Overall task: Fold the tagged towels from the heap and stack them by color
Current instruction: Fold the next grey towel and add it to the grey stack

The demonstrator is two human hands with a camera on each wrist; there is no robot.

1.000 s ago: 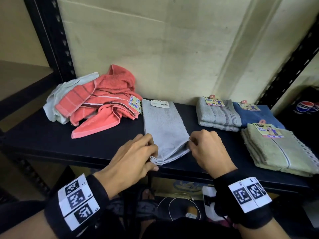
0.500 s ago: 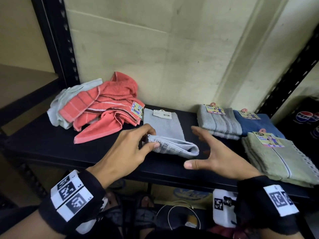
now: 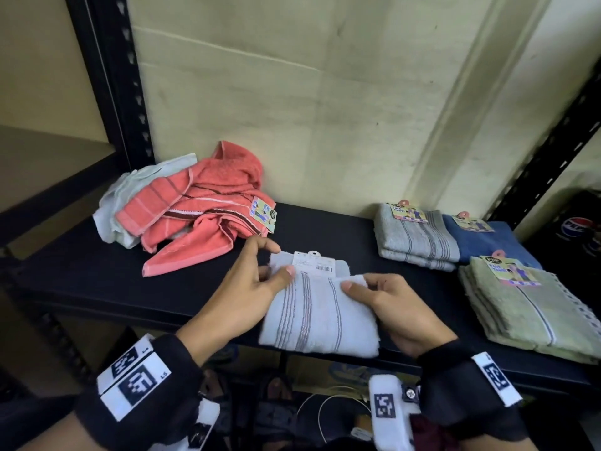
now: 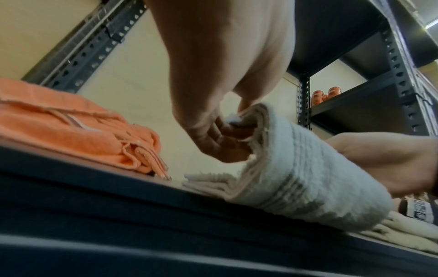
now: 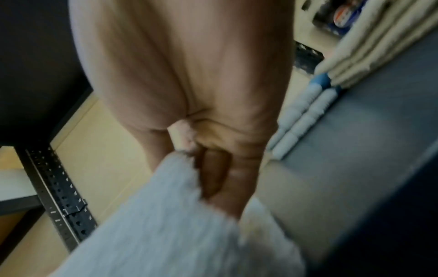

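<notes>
A light grey striped towel [image 3: 320,315] lies folded on the black shelf [image 3: 97,275] near its front edge, its white barcode tag [image 3: 313,263] at the far end. My left hand [image 3: 260,281] pinches the folded layer's far left corner, thumb on top. My right hand [image 3: 367,289] pinches the far right corner. In the left wrist view the grey towel [image 4: 296,180] curls up from the shelf into the left hand's fingers [image 4: 213,135]. The right wrist view is blurred; the grey towel [image 5: 166,215] hangs from the right hand's fingers [image 5: 213,168].
A heap of coral and pale towels [image 3: 195,206] sits at the back left. Folded stacks stand on the right: grey [image 3: 413,239], blue [image 3: 487,239] and olive [image 3: 527,307]. Black uprights [image 3: 107,76] frame the shelf. Cables lie below.
The near half of the grey towel has been folded over toward the tag end. The right hand, open half a second ago, now pinches the towel's right corner; the left hand still holds it.
</notes>
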